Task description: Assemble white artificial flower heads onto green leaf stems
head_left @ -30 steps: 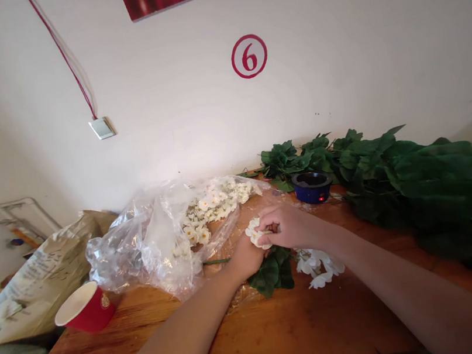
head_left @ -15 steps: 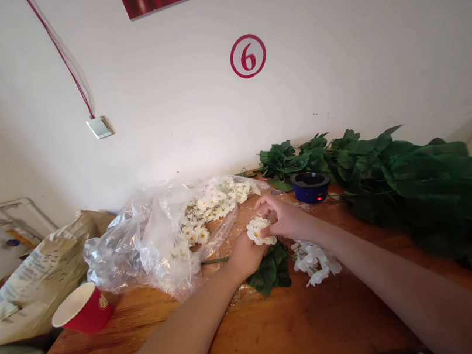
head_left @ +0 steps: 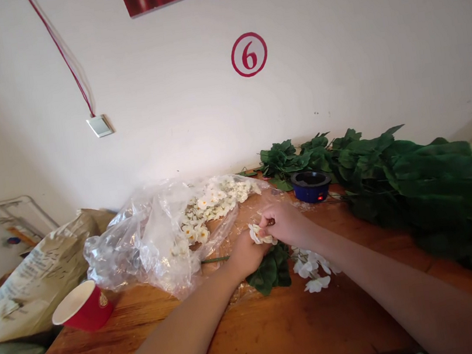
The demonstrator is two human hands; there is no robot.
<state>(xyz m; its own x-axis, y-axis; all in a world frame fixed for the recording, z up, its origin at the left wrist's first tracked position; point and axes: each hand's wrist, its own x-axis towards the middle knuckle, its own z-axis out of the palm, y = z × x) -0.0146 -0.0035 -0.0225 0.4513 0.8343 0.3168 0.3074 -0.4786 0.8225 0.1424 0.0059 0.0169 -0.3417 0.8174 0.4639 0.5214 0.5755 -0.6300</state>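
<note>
My left hand [head_left: 250, 253] is closed round an artificial flower spray, whose green stem [head_left: 215, 260] sticks out to the left. Dark green leaves [head_left: 270, 269] hang below that hand. With fingers pinched together, my right hand [head_left: 287, 223] grips a white artificial flower [head_left: 257, 234] just above the left hand. Part of the bloom is hidden by the fingers. More white blossoms [head_left: 312, 269] hang under my right wrist. Behind both hands, many white flowers with yellow centres [head_left: 211, 204] lie in a clear plastic bag [head_left: 160, 235].
A blue pot with a red light [head_left: 311, 187] stands beyond my right hand. Green leaf sprays [head_left: 413, 174] cover the right side of the wooden table [head_left: 261, 345]. The red paper cup [head_left: 87, 311] stands at the left edge, near a printed sack [head_left: 43, 283].
My right hand's fingers have come down and closed on the white flower, covering more of it. The blossoms under the right wrist have shifted slightly. The left hand keeps its place.
</note>
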